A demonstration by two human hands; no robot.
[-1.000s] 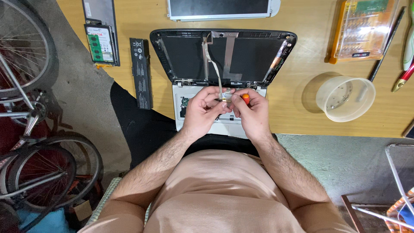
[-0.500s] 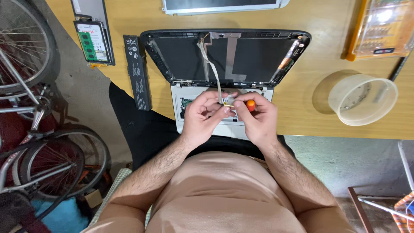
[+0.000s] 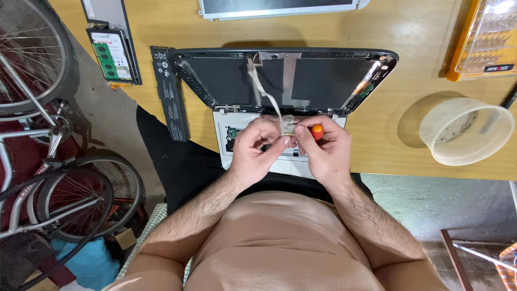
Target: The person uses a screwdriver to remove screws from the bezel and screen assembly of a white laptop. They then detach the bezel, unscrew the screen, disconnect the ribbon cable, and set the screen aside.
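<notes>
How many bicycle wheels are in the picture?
2, both at the left edge, off the wooden table: one spoked bicycle wheel at the upper left, cut off by the frame, and a second black-tyred bicycle wheel lower down on the floor. Others may lie out of view.

the orange screwdriver [image 3: 318,131] is mostly hidden inside the right hand [image 3: 322,150], its tip unseen

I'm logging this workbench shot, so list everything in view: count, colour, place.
laptop: one, black lid shell, white base, open at table centre
ribbon cable: one, pale, from lid down to the hands
screwdriver: one, orange handle, in right hand
battery: one, black, left of laptop
memory module: one, green, far left
screen panel: one, grey, top edge
plastic tub: one, clear, right
bit case: one, orange-edged, top right
table: one, wooden
bicycle: red frame, left floor
left hand: pinching cable end
right hand: holding screwdriver
</notes>
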